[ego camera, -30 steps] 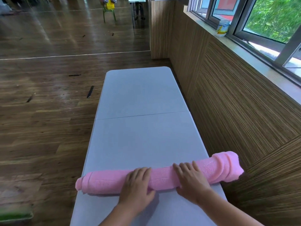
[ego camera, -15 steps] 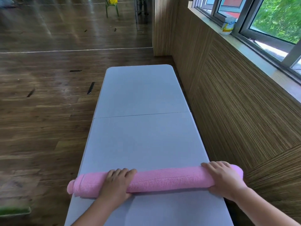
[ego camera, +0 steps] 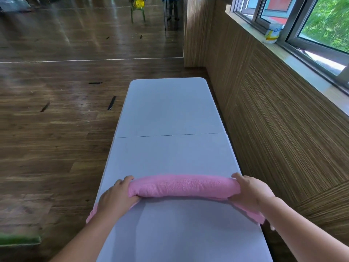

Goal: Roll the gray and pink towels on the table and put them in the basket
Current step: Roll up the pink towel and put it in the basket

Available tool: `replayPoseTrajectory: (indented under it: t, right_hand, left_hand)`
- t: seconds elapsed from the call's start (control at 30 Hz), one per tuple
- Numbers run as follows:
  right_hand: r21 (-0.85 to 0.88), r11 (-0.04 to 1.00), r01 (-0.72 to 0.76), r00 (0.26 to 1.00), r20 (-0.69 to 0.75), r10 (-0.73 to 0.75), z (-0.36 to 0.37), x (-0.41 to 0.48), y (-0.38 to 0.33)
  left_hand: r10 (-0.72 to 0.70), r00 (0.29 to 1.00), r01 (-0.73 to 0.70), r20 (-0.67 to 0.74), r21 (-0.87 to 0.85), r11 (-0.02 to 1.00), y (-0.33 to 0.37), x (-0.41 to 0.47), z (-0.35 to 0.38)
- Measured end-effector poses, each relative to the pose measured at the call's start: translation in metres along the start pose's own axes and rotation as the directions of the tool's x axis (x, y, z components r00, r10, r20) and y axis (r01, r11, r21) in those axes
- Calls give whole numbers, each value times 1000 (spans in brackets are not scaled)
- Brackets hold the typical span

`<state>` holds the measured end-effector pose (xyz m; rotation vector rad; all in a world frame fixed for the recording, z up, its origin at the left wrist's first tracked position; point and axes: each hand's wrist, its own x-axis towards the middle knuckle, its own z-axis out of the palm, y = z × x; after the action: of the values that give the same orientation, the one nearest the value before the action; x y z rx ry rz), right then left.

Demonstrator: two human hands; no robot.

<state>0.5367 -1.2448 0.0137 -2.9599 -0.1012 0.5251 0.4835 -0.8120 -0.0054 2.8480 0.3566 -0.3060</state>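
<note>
A rolled pink towel (ego camera: pixel 182 186) stretches across the near part of the long grey table (ego camera: pixel 170 110). My left hand (ego camera: pixel 115 198) grips the roll near its left end and my right hand (ego camera: pixel 251 190) grips it near its right end. The middle of the roll arches slightly upward between my hands, and both ends droop down past my wrists. No gray towel is in view. A yellow basket (ego camera: pixel 138 1) sits on a green chair far back in the room.
A wood-panelled wall (ego camera: pixel 283 120) runs close along the table's right side, with a window sill and a white tub (ego camera: pixel 272 34) above. Dark wooden floor (ego camera: pixel 56 129) lies to the left. A green object (ego camera: pixel 18 240) shows at the lower left edge.
My hands slid outward from the middle of the roll to its ends and curled around it. The roll, flat on the table before, now bows up in the middle.
</note>
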Motion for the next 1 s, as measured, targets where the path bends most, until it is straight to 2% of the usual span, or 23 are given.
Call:
replayPoseTrajectory:
  t: [0.1,0.23,0.33,0.4,0.47,0.53,0.6,0.63,0.67,0.7,0.73,0.77,0.8,0.83,0.87,0.9,0.93,1.0]
  right_hand:
    - [10,998,-55,998,-2,55,6,4,-25]
    - [105,987,-120,993,3,120,32,-13,-63]
    - [227,968,-111,994,17,110,54,-26,-102]
    - [315,945,-88,995,64,72,64,-37,-129]
    - [382,921,-73,992,124,27,67,-46,-148]
    - [352,934,-65,984,177,2,62,-51,-153]
    - [163,987,-6,982,185,-24,50,-51,-150]
    - [41,999,35,983,181,-42,45,-50,-149]
    - [-72,994,80,983,170,-66,45,-47,-147]
    - [-170,977,128,983,154,-102,45,-43,-145]
    - [-256,949,186,979,132,-156,48,-39,-142]
    - [-322,913,252,967,119,-225,51,-35,-138]
    - [-361,878,314,950,122,-289,53,-32,-135]
    - [-389,845,366,930,134,-341,53,-30,-132]
    - [-410,816,408,912,146,-383,54,-30,-130]
    - [-429,789,440,896,142,-422,53,-30,-130]
    - [-440,770,461,883,138,-450,54,-30,-131]
    - [-447,757,476,871,124,-475,57,-30,-133]
  left_hand:
    - [-149,989,150,13,-63,987,11,6,6]
    - [-377,923,384,76,-194,903,45,-10,29]
    - [-418,896,445,152,-324,835,90,-29,45]
    - [-420,874,486,245,-446,751,118,-39,53]
    - [-396,847,531,354,-542,651,134,-46,60]
    - [-322,842,538,432,-636,553,137,-55,56]
    - [-211,824,565,525,-736,374,134,-70,41]
    - [-117,810,579,575,-752,316,132,-77,32]
    - [-13,792,581,611,-747,323,131,-84,26]
    - [87,778,549,622,-740,388,132,-91,20]
    - [162,773,457,614,-715,529,131,-95,18]
    - [222,789,291,573,-666,687,131,-96,14]
    - [288,824,54,489,-572,818,129,-93,15]
    - [372,849,-193,376,-435,880,126,-89,14]
    - [450,859,-373,243,-303,877,123,-83,14]
    - [520,846,-497,117,-180,849,121,-78,12]
    - [578,815,-574,47,-83,815,118,-72,14]
    - [609,781,-620,141,48,783,113,-62,18]
